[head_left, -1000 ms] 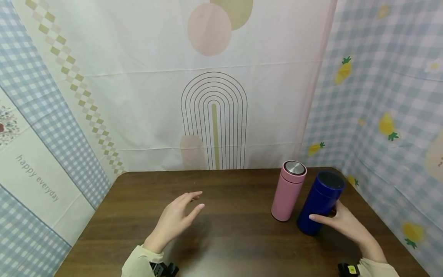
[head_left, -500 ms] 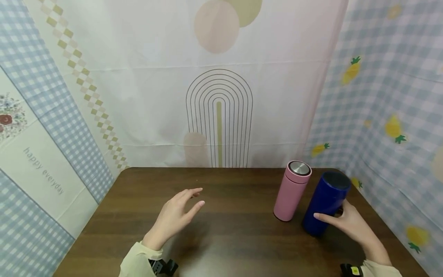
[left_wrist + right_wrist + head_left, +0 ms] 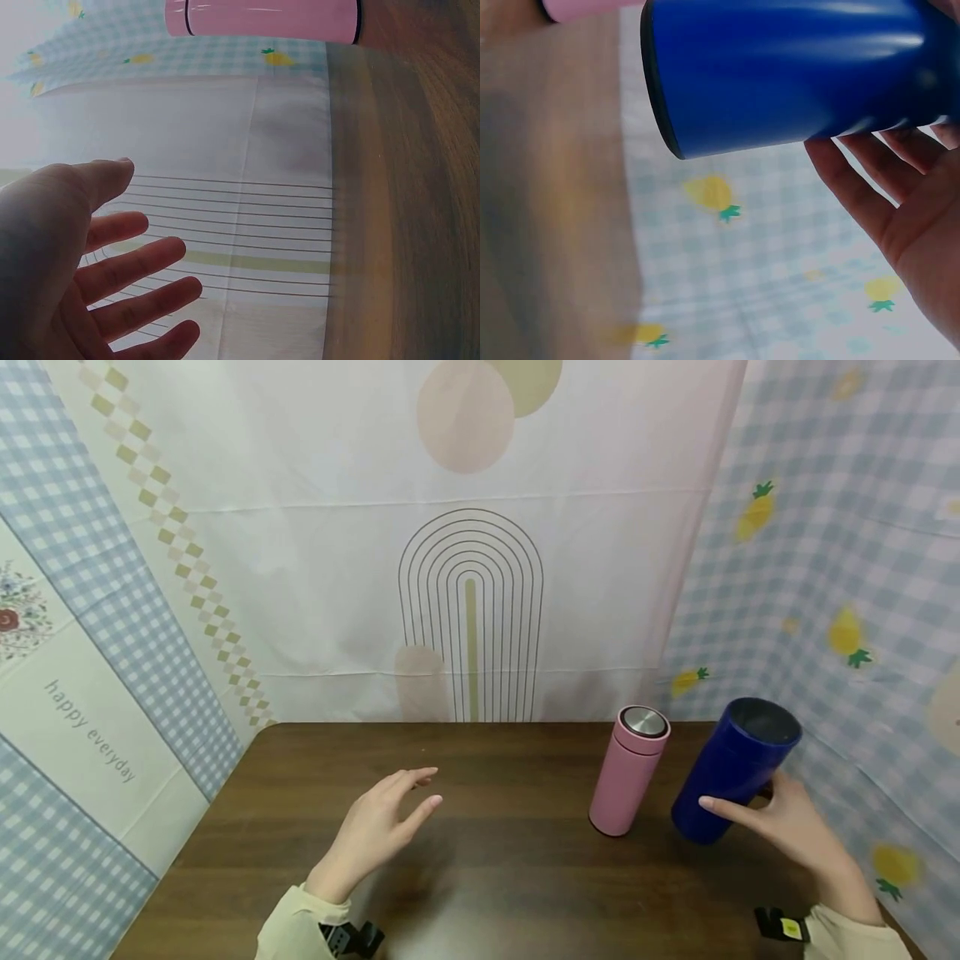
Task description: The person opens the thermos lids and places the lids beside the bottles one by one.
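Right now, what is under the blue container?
A gap, then the brown table: the right hand holds the blue container up, and cloth shows past its base. Its underside and the tabletop it blocks cannot be seen.

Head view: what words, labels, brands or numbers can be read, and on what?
"happy everyday": on the left-hand cloth.
Yellow label on right black wrist device: too small to read.
Mark on right-hand cloth: unreadable.
Pink bottle, blue bottle: no lettering visible.
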Motion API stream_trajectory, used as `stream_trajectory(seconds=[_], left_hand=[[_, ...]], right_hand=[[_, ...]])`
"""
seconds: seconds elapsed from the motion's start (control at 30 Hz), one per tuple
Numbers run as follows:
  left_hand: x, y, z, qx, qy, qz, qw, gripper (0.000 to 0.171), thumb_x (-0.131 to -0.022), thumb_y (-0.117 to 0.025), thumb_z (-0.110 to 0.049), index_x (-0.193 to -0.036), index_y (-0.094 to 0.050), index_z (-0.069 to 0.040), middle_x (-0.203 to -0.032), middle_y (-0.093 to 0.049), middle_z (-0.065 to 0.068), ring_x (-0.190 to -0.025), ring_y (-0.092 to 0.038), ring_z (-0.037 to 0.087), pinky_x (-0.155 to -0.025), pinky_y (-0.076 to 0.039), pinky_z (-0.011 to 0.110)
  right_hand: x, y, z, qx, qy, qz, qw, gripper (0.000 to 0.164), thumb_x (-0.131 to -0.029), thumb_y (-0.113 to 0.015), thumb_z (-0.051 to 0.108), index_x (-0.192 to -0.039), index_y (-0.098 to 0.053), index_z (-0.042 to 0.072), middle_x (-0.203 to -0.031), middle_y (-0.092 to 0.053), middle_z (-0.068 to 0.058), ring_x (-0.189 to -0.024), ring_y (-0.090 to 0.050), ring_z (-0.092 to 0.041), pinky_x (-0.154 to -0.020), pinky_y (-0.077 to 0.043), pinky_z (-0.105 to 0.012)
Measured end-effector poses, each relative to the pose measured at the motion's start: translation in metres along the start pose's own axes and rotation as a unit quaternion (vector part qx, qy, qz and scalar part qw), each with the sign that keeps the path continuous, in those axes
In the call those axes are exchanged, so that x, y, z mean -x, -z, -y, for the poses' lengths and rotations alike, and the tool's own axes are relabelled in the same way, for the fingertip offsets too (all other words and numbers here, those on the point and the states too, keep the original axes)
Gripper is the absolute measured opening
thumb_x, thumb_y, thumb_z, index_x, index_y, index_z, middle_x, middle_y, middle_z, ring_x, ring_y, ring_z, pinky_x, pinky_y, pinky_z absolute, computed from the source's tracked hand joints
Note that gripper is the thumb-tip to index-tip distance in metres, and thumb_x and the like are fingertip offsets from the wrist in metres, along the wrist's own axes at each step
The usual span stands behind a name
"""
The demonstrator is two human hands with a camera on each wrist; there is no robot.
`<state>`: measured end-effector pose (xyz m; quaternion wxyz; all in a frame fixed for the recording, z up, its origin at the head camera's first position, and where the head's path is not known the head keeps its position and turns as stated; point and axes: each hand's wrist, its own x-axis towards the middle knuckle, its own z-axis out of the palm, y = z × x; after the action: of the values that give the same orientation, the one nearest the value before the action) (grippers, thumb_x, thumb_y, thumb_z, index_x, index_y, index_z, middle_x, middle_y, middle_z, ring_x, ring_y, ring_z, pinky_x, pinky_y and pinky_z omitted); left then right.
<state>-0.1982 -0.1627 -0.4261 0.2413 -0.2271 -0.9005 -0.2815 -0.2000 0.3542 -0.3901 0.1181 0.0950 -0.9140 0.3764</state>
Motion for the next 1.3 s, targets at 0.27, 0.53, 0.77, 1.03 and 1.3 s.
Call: stream_trajectory(seconds=[0.27, 0.53, 0.77, 1.03, 1.3], left_hand=[[0.003, 0.003, -0.001, -0.001, -0.006, -0.002, 1.0000, 0.039, -0.095, -0.072, -0.035, -0.130, -0.066, -0.020, -0.112, -0.069, -0.008, -0.105, -0.066, 0.015, -0.081, -0.055, 0.040], [0.006, 0.008, 0.000, -0.002, -0.001, 0.004, 1.0000, 0.039, -0.095, -0.071, -0.036, -0.131, -0.066, -0.020, -0.112, -0.069, -0.008, -0.105, -0.066, 0.015, -0.081, -0.055, 0.040], [0.008, 0.012, 0.002, 0.002, -0.006, -0.002, 1.0000, 0.039, -0.096, -0.071, -0.035, -0.131, -0.066, -0.020, -0.113, -0.069, -0.008, -0.105, -0.066, 0.015, -0.081, -0.055, 0.041], [0.010, 0.020, 0.006, 0.005, -0.013, -0.016, 0.9998, 0.040, -0.095, -0.073, -0.033, -0.131, -0.065, -0.019, -0.112, -0.069, -0.005, -0.105, -0.066, 0.016, -0.081, -0.055, 0.041], [0.006, 0.028, 0.000, 0.036, -0.029, -0.009, 0.9989, 0.044, -0.094, -0.073, -0.036, -0.135, -0.063, -0.023, -0.115, -0.067, -0.009, -0.111, -0.063, 0.011, -0.088, -0.054, 0.040]], right_hand=[[0.006, 0.017, 0.019, 0.016, 0.015, -0.027, 0.999, 0.070, -0.083, -0.085, 0.017, -0.139, -0.047, 0.000, -0.113, -0.065, -0.009, -0.091, -0.057, 0.010, -0.070, -0.047, -0.013], [0.017, 0.013, 0.058, 0.055, 0.051, -0.015, 0.997, 0.059, -0.076, -0.091, 0.024, -0.124, -0.062, 0.004, -0.107, -0.072, -0.012, -0.090, -0.059, 0.007, -0.071, -0.047, -0.014], [0.025, -0.002, 0.088, 0.064, 0.138, -0.009, 0.988, 0.072, -0.066, -0.096, 0.025, -0.129, -0.061, 0.017, -0.111, -0.071, -0.003, -0.096, -0.061, 0.002, -0.078, -0.046, -0.014], [0.028, -0.016, 0.111, 0.092, 0.184, 0.015, 0.978, 0.086, -0.066, -0.096, 0.036, -0.139, -0.053, 0.021, -0.110, -0.070, 0.006, -0.092, -0.066, -0.004, -0.073, -0.055, -0.029], [0.022, -0.033, 0.126, 0.103, 0.188, 0.044, 0.976, 0.082, -0.070, -0.090, 0.052, -0.139, -0.052, 0.027, -0.108, -0.069, 0.011, -0.092, -0.066, -0.006, -0.074, -0.056, -0.036]])
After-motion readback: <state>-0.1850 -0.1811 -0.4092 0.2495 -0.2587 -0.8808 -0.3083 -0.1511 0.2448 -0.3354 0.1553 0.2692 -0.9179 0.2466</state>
